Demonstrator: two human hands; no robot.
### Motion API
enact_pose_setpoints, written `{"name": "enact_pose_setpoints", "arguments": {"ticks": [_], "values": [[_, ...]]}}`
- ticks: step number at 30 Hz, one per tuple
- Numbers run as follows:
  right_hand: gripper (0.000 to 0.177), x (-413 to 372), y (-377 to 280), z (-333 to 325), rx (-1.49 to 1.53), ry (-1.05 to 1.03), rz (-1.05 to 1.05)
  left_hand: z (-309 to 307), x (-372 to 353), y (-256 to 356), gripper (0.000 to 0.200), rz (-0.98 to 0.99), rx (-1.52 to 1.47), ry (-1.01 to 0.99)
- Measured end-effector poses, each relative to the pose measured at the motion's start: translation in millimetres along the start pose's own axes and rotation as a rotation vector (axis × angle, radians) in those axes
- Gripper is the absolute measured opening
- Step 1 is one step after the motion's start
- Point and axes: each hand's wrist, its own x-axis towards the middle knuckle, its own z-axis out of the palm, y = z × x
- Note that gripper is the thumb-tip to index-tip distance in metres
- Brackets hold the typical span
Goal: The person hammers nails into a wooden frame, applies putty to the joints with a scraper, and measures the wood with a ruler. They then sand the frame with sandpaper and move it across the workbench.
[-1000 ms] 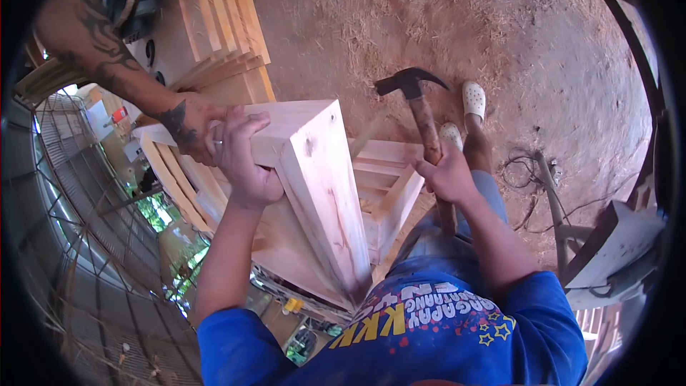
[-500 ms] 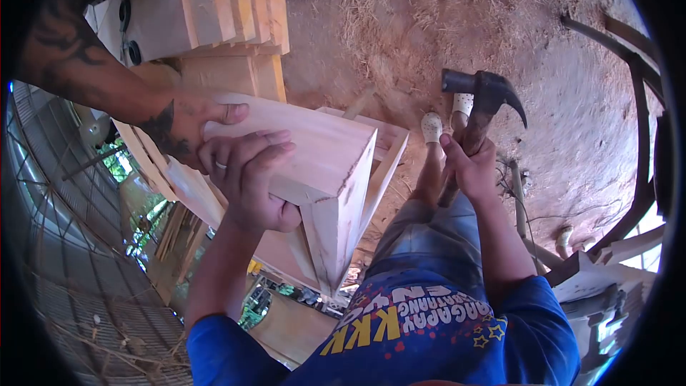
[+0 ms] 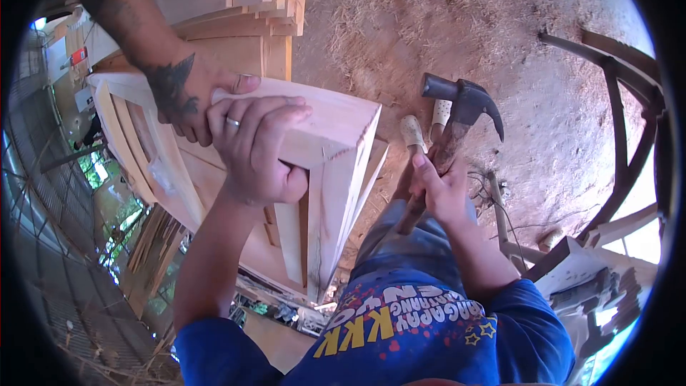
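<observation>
My left hand (image 3: 257,146) wears a ring and is wrapped over the edge of a pale wooden frame (image 3: 336,118), thumb curled beneath the top board. Right beside it, another person's tattooed hand (image 3: 189,96) grips the same board. In my right hand (image 3: 441,184) is a claw hammer (image 3: 461,104), held by its wooden handle. Its dark head points up and away from me, the claw curving to the right. A gap of bare ground lies between the hammer and the frame's corner.
Stacked wooden panels (image 3: 236,14) stand behind the frame. Dirt ground (image 3: 371,36) strewn with shavings stretches ahead. A dark curved metal structure (image 3: 618,136) is at the right, and loose planks (image 3: 153,246) lie at the lower left.
The view has shifted, showing more of the frame's left side. My right hand and the hammer sit slightly closer to the frame. Both holds are the same.
</observation>
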Motion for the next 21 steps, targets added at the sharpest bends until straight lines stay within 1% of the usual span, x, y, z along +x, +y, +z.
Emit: {"name": "enact_pose_setpoints", "arguments": {"ticks": [2, 3, 4, 6, 9, 10, 12, 13, 14, 16, 17, 18, 19, 20, 21], "values": [[0.023, -20.8, 13.0, 12.0, 0.158, 0.038, -0.078, 0.6, 0.4, 1.0, 0.047, 0.025, 0.024, 0.021], [0.02, -32.4, 16.6, 18.1, 0.134, 0.022, -0.098, 2.5, -2.3, -0.6, 0.048, 0.045, 0.063, 0.038], [0.019, -40.6, 25.8, 23.6, 0.02, 0.001, -0.068, 3.6, -3.7, -1.0, 0.049, 0.066, 0.101, 0.06], [0.019, -52.3, 34.9, 35.4, -0.035, -0.085, 0.032, 1.1, -5.2, 3.3, 0.05, 0.049, 0.075, 0.034], [0.02, -59.5, -0.4, 36.5, 0.028, 0.059, -0.066, -3.2, -4.8, 6.9, 0.051, 0.05, 0.084, 0.02], [0.023, -61.6, -6.7, 28.7, 0.032, 0.113, -0.149, -4.6, -5.5, 8.3, 0.051, 0.058, 0.079, 0.016], [0.028, -64.9, -23.7, 6.5, -0.064, 0.362, -0.303, -3.8, -5.6, 8.3, 0.052, 0.073, 0.074, 0.016], [0.029, -67.1, -38.2, -0.9, 0.179, 0.461, -0.368, -2.9, -7.1, 7.0, 0.052, 0.077, 0.074, 0.017], [0.026, -68.7, -40.7, -16.4, 0.364, 0.423, -0.483, -1.7, -8.3, 6.0, 0.052, 0.077, 0.077, 0.02], [0.022, -73.6, -40.2, -10.4, 0.556, 0.59, -0.482, -0.1, -8.3, 4.7, 0.052, 0.088, 0.082, 0.032], [0.019, -76.5, -28.3, 3.0, 0.447, 0.407, -0.374, -0.2, -9.0, 5.3, 0.053, 0.091, 0.086, 0.038], [0.016, -82.1, -1.1, 27.5, 0.341, 0.228, -0.261, -1.2, -12.5, 6.8, 0.053, 0.075, 0.088, 0.026], [0.015, -87.0, 24.6, 51.6, 0.24, 0.055, -0.155, -2.0, -13.7, 7.2, 0.053, 0.069, 0.092, 0.014], [0.016, -89.8, 34.2, 64.1, 0.145, -0.114, -0.059, -3.3, -10.4, 6.9, 0.053, 0.075, 0.098, 0.005], [0.017, -83.8, 26.0, 60.3, 0.101, -0.093, -0.092, -2.2, -3.1, 4.4, 0.054, 0.096, 0.111, 0.034]]}}
